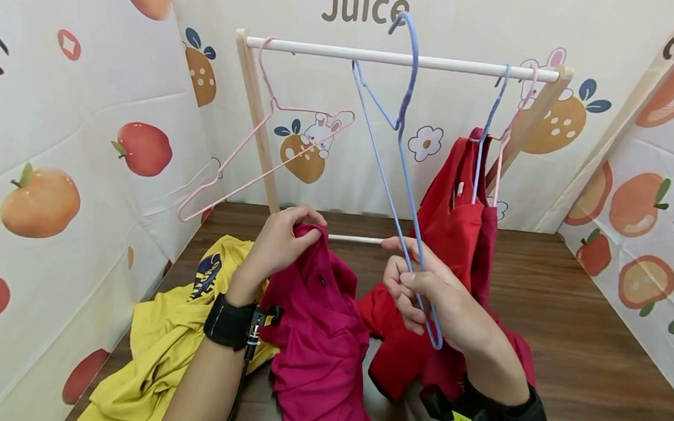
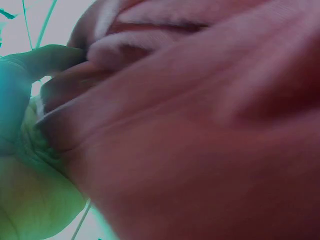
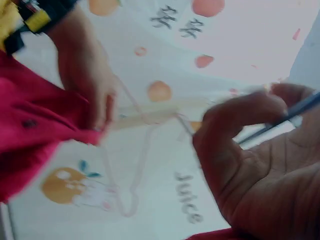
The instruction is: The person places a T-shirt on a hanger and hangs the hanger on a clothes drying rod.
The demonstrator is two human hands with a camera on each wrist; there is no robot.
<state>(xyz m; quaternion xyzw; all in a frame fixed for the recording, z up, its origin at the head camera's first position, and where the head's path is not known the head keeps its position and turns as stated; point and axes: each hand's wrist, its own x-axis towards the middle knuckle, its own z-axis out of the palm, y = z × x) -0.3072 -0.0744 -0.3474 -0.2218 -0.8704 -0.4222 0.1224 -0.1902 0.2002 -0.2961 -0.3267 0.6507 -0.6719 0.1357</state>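
My left hand (image 1: 280, 242) pinches the top edge of a magenta garment (image 1: 323, 327), which hangs down in folds onto the table. Its cloth fills most of the left wrist view. In my right hand (image 1: 431, 292) a blue hanger (image 1: 403, 169) is gripped near one end of its frame, its hook pointing up in front of the rack's top bar. The right wrist view shows curled fingers (image 3: 225, 130) around the blue hanger (image 3: 280, 120), with the left hand (image 3: 90, 80) holding the magenta cloth (image 3: 40, 130) beyond.
A rack with a white top bar (image 1: 336, 52) carries an empty pink hanger (image 1: 222, 170) at left. Red garments (image 1: 453, 231) hang at right from blue and pink hangers. A yellow garment (image 1: 169, 342) lies heaped at left on the dark wooden table (image 1: 587, 332). Printed cloth walls surround it.
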